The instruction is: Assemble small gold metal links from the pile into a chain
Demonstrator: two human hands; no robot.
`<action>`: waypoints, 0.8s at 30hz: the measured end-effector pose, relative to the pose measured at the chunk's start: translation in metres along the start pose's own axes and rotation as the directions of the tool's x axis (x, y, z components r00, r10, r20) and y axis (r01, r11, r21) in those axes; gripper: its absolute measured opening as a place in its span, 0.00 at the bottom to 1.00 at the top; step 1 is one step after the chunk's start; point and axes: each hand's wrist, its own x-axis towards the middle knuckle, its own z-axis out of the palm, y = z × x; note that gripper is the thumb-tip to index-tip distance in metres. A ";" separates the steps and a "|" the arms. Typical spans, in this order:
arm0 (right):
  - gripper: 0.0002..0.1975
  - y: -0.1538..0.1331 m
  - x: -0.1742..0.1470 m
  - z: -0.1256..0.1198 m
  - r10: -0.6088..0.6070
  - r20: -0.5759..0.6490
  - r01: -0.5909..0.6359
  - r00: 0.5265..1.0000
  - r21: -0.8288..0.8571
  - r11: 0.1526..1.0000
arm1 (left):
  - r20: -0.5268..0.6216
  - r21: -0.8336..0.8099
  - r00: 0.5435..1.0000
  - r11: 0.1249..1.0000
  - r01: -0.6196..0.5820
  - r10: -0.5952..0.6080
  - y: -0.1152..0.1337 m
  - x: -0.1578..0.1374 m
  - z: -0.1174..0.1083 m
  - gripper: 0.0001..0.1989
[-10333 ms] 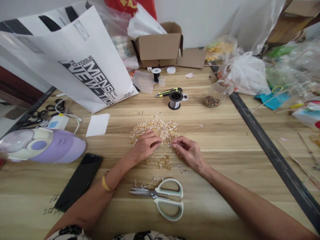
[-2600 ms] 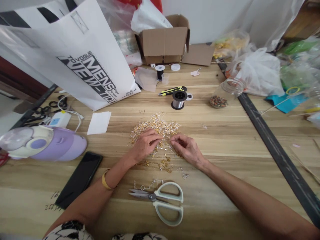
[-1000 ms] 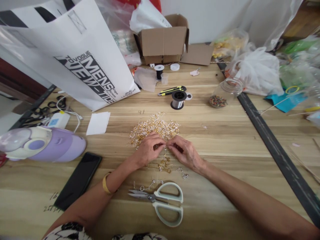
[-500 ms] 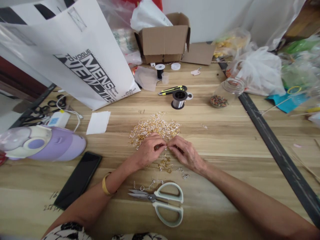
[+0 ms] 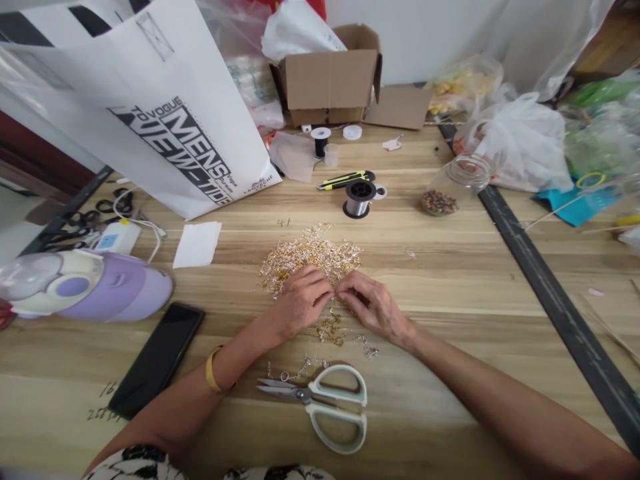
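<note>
My left hand [image 5: 301,301] and my right hand [image 5: 369,303] meet fingertip to fingertip at the near edge of a pile of small gold and silver chain pieces [image 5: 313,252]. Both are closed in a pinch. What lies between the fingertips is too small to make out. Just below them, several gold chains [image 5: 327,330] lie on the wood. A short silver chain [image 5: 370,349] rests beside my right wrist. Closer to me, another silver chain [image 5: 303,369] touches or nearly touches the scissors [image 5: 336,408], which have pale green handles and slightly parted blades.
A black phone [image 5: 157,360] and a purple bottle [image 5: 110,287] lie left, near a white paper [image 5: 197,245]. Beyond the pile are a wire spool [image 5: 358,200], a yellow-black cutter [image 5: 347,180] and a jar of beads [image 5: 447,190]. A paper bag [image 5: 200,127] and cardboard box [image 5: 330,81] stand behind.
My left fingers have rolled slightly inward, closing the gap seen between thumb and forefinger. Both hands stay at the same spot, and nothing else has visibly moved.
</note>
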 end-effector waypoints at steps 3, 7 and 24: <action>0.05 0.000 0.000 -0.001 0.075 -0.005 -0.075 0.997 0.015 0.997 | -0.035 -0.014 0.999 1.000 -0.016 0.015 -0.002 -0.001 0.001 0.09; 0.03 -0.001 0.000 -0.001 0.128 -0.036 -0.125 0.991 0.072 0.990 | -0.105 -0.139 0.994 0.990 0.013 -0.028 -0.002 0.000 0.002 0.06; 0.04 -0.004 0.002 -0.002 0.184 -0.074 -0.177 0.980 0.092 0.980 | -0.066 -0.254 0.977 0.951 0.178 -0.201 0.001 0.002 -0.004 0.05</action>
